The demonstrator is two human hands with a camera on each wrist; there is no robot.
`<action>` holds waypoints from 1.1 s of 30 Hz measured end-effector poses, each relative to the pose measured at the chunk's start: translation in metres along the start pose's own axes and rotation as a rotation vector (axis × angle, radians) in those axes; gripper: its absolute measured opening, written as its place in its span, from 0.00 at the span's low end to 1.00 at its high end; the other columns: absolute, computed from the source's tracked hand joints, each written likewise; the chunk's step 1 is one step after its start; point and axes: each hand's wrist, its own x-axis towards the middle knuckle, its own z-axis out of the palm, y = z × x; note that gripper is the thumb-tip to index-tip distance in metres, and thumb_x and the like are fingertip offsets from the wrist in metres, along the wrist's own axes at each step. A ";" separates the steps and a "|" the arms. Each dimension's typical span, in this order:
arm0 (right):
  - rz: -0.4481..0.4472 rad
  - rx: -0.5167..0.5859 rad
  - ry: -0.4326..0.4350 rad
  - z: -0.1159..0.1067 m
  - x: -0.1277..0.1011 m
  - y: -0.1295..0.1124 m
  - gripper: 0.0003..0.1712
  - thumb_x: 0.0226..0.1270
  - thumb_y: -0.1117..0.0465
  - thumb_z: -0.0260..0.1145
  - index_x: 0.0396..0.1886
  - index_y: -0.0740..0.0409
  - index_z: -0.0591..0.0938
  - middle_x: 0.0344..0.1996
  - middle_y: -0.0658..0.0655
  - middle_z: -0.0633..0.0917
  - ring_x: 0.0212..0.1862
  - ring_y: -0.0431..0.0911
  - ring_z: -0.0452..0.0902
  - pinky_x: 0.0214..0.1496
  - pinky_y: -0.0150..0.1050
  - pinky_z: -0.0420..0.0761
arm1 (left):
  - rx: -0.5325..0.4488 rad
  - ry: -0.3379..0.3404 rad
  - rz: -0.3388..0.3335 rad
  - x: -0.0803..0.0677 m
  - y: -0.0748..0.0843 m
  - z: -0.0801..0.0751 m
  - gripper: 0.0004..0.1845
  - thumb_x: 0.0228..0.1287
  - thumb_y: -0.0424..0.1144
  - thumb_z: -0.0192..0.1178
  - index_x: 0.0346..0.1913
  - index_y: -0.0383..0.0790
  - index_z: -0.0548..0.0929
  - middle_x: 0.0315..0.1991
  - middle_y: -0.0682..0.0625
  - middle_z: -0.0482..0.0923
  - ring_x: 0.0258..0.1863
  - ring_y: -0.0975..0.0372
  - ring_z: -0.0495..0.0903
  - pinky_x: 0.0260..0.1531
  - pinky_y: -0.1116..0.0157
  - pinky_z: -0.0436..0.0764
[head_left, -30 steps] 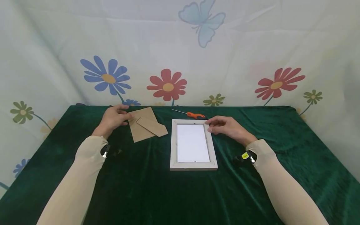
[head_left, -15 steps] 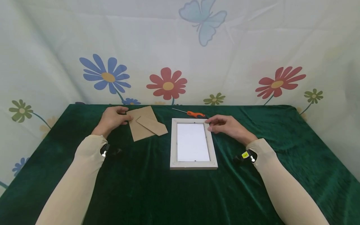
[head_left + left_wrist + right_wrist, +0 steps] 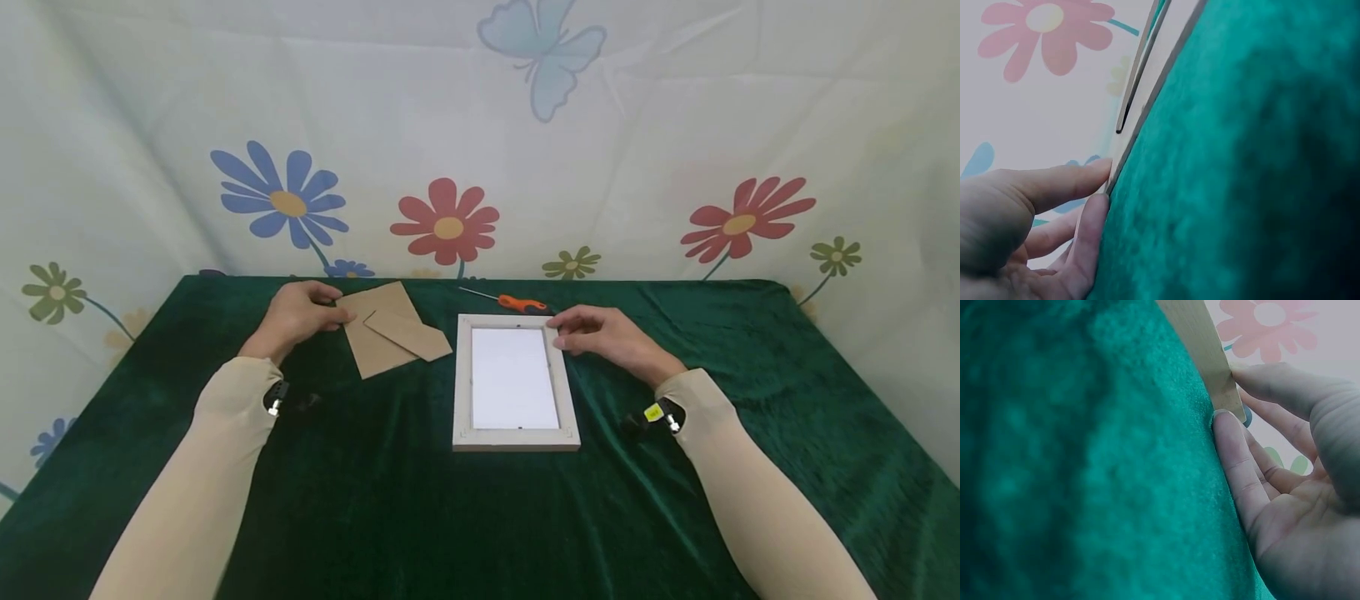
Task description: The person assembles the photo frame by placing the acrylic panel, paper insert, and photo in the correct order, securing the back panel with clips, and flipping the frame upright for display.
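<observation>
A brown backing board (image 3: 382,348) with a fold-out stand (image 3: 408,336) lies at the left of the green cloth. Its left edge is pinched between thumb and finger of my left hand (image 3: 298,315), as the left wrist view (image 3: 1047,212) also shows. To its right lies a pale wooden picture frame (image 3: 465,383), back side up, with a white sheet (image 3: 513,379) inside it. My right hand (image 3: 611,337) grips the frame's far right corner. In the right wrist view the thumb and a finger sit on either side of the wooden edge (image 3: 1210,359).
A screwdriver (image 3: 521,304) with an orange handle lies just beyond the frame, its shaft pointing left. Dark green velvet cloth (image 3: 375,517) covers the table. A white curtain (image 3: 622,183) printed with flowers hangs close behind the far edge.
The backing board has turned slightly in my left hand, its stand end shifting a little to the right. The right hand and the frame hold nearly the same place.
</observation>
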 end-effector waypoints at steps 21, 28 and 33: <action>-0.008 -0.015 0.002 0.000 0.003 0.002 0.30 0.70 0.43 0.76 0.67 0.46 0.83 0.55 0.56 0.84 0.54 0.55 0.81 0.64 0.52 0.81 | -0.214 -0.044 0.017 0.006 -0.003 -0.012 0.30 0.78 0.41 0.65 0.73 0.28 0.69 0.59 0.34 0.82 0.42 0.61 0.90 0.48 0.61 0.88; -0.004 -0.011 0.000 0.000 0.003 0.001 0.30 0.70 0.43 0.76 0.67 0.45 0.83 0.55 0.56 0.83 0.54 0.55 0.80 0.64 0.52 0.80 | -0.359 -0.001 0.078 0.004 0.003 -0.014 0.28 0.79 0.38 0.64 0.73 0.31 0.70 0.53 0.43 0.87 0.38 0.62 0.91 0.44 0.60 0.89; 0.003 -0.011 0.002 0.000 0.002 0.001 0.30 0.70 0.43 0.76 0.67 0.46 0.83 0.55 0.56 0.83 0.54 0.55 0.80 0.64 0.52 0.80 | -0.373 0.033 0.100 0.000 0.011 -0.015 0.27 0.78 0.41 0.65 0.72 0.34 0.72 0.50 0.48 0.88 0.39 0.62 0.91 0.44 0.61 0.89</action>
